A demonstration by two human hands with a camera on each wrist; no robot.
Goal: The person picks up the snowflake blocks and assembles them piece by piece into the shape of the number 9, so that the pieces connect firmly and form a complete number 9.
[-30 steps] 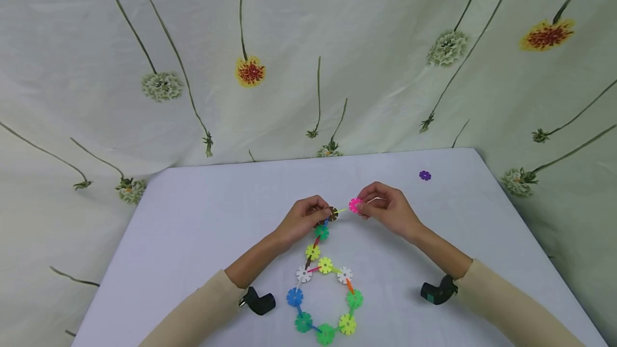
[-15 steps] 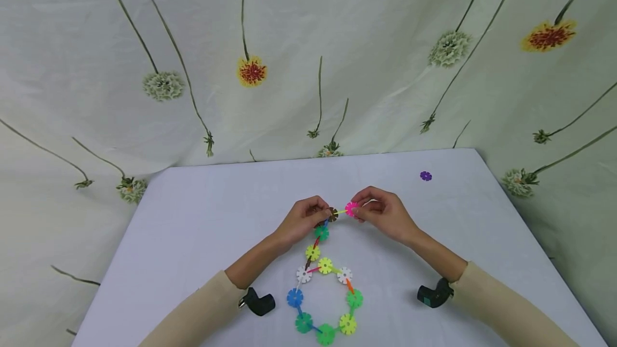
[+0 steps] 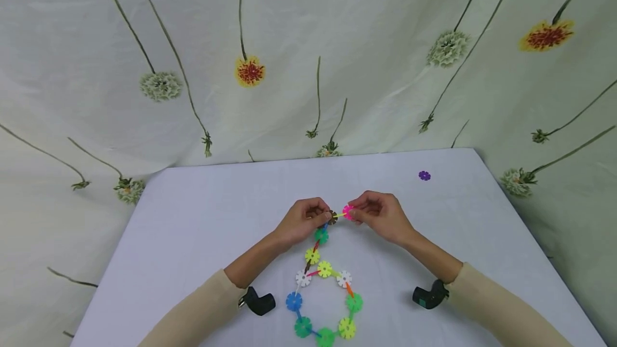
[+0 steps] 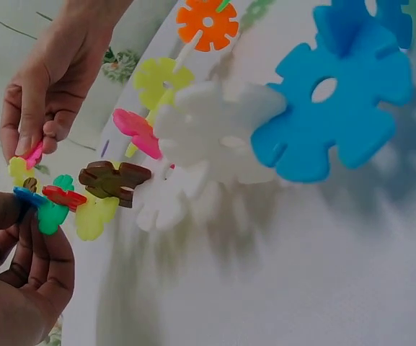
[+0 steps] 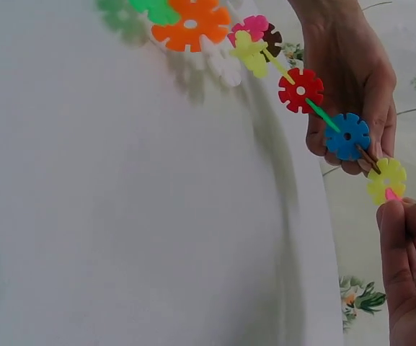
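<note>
A chain of slotted plastic snowflake discs lies on the table, with a ring of several discs, such as a green disc [image 3: 354,302] and a blue disc [image 3: 294,301], and a tail rising from its upper left. My left hand [image 3: 301,222] pinches the tail's far end by the brown disc [image 3: 333,217]; the left wrist view shows its fingertips on a blue disc [image 4: 29,197]. Beyond the brown disc, a yellow disc [image 3: 340,215] stands edge-on. My right hand [image 3: 383,218] pinches a pink disc [image 3: 347,211], whose edge meets the yellow disc. Fingertips partly cover the pink disc.
One loose purple disc [image 3: 424,175] lies near the back right of the white-covered table [image 3: 217,197]. Behind the table hangs a flower-printed cloth [image 3: 289,25]. Black wrist cameras sit at both sleeves, the right one [image 3: 430,294] beside the ring.
My right hand has moved left and slightly toward me, bringing the pink disc from just apart up against the yellow disc. The left hand has stayed nearly still, holding the chain.
</note>
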